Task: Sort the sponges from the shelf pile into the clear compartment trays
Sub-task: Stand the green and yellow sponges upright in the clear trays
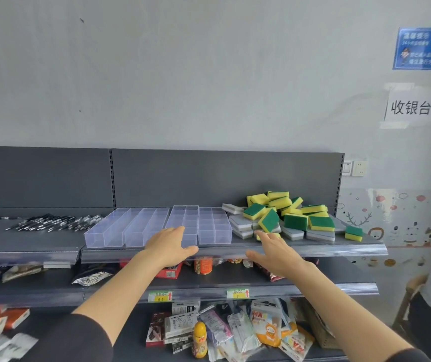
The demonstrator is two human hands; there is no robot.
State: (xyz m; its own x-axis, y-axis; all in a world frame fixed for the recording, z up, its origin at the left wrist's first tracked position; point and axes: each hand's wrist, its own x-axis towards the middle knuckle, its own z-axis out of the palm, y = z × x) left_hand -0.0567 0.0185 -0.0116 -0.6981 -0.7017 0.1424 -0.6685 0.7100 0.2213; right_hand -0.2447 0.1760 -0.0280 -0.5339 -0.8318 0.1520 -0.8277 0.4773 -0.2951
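Two bare hands are reached out to the top shelf of a grey store rack, dark sleeves seen at the forearms. Four clear compartment trays are set side by side at mid shelf: two with long channels on the left, two with small grid cells on the right. The sponge pile is heaped on the same shelf just right of the trays, with grey sponges low and to the left, just beside the rightmost tray, and yellow-green sponges stacked loosely over and behind them. One yellow-green sponge lies at the pile's far right end. The left hand is held palm down at the front of the third tray, fingers straight and close together, thumb spread to the side; contact with the tray cannot be told. The right hand is stretched toward the pile's near edge, fingers straight, thumb spread wide, nothing gripped; the fingertips are at the nearest sponges, touch cannot be told. Black pens are scattered on the shelf's left part. Snack packets and price tags are seen on the lower shelves, with an orange bottle. A blue sign and a paper sign are fixed to the wall.
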